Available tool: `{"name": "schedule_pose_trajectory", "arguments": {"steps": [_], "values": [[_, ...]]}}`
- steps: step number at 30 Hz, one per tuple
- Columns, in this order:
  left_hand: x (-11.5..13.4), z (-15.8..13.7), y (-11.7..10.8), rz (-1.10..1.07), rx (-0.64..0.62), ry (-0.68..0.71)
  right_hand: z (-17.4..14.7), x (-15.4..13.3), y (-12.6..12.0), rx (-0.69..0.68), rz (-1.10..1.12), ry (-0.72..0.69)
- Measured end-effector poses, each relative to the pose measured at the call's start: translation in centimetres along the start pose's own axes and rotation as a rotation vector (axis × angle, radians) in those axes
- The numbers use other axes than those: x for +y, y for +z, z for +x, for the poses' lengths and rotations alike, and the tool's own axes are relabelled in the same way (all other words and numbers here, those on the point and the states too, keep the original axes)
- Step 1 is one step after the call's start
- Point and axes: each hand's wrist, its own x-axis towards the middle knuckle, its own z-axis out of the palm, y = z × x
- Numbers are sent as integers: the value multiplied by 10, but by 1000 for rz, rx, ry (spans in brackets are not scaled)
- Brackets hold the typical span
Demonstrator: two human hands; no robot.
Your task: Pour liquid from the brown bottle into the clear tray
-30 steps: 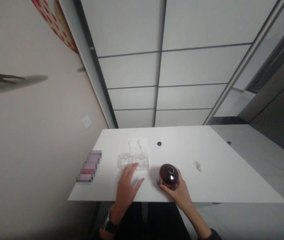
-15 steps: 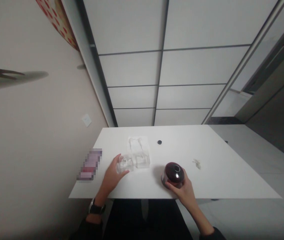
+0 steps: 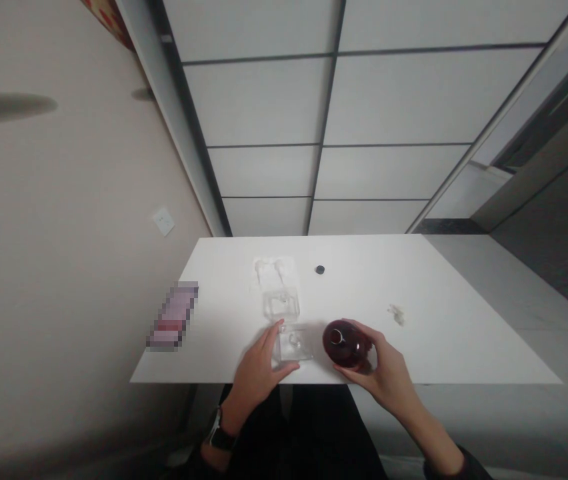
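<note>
From my remote seat I have one pale panelled door [image 3: 264, 100] filling the background and, below it, one white bench [image 3: 469, 360] carrying everything. Two hands are at work at its near edge. The right hand [image 3: 388, 372] is wrapped round a dark red bottle [image 3: 348, 348], which leans toward the left with its ringed top facing that way, and the left hand [image 3: 258, 368] has thumb and fingers clamped about the near clear box [image 3: 296, 347], just beside the bottle and apart from it. Here's how I'd play this hold: right grip firm and low, wrist steady, the lean changed only by small degrees; left thumb and fingertips on the outer sides, pressing lightly, since thin clear walls probably flex, and the box kept flat on the bench. The slick, rounded bottle could turn in the palm, I judge, so an even wrap beats a pinch. Whether anything runs from the bottle, I can't tell. Now the count, big to small: one pixelated pinkish patch [image 3: 174, 317] at the left edge, one bottle, one faint clear sheet [image 3: 270, 270] toward the back, two clear boxes, the far clear box [image 3: 281, 306] sitting between sheet and near box, one pale crumpled scrap [image 3: 397, 315] out right, and one little dark disc [image 3: 320, 270].
</note>
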Motion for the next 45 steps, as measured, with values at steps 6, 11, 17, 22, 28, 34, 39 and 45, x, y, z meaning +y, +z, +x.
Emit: {"name": "schedule_pose_trajectory", "arguments": {"steps": [6, 11, 17, 22, 28, 34, 39, 45], "values": [[-3, -3, 2, 55, 0, 20, 15, -9, -6, -38, -132, -169], [-6, -3, 6, 74, 13, 47, 23, -10, -7, -58, -276, -316], [-7, -4, 6, 98, 12, 55, 29, -11, -6, -70, -353, -368], [-6, -4, 7, 120, 35, 69, 32, -12, -5, -102, -370, -373], [-3, -4, 6, 136, 28, 60, 36, -12, -7, -128, -406, -388], [-5, -4, 8, 135, 39, 61, 40, -12, -10, -146, -430, -411], [-4, -4, 7, 128, 35, 59, 43, -14, -13, -151, -439, -435], [0, -3, 5, 123, 11, 57, 45, -17, -14, -147, -447, -473]]}}
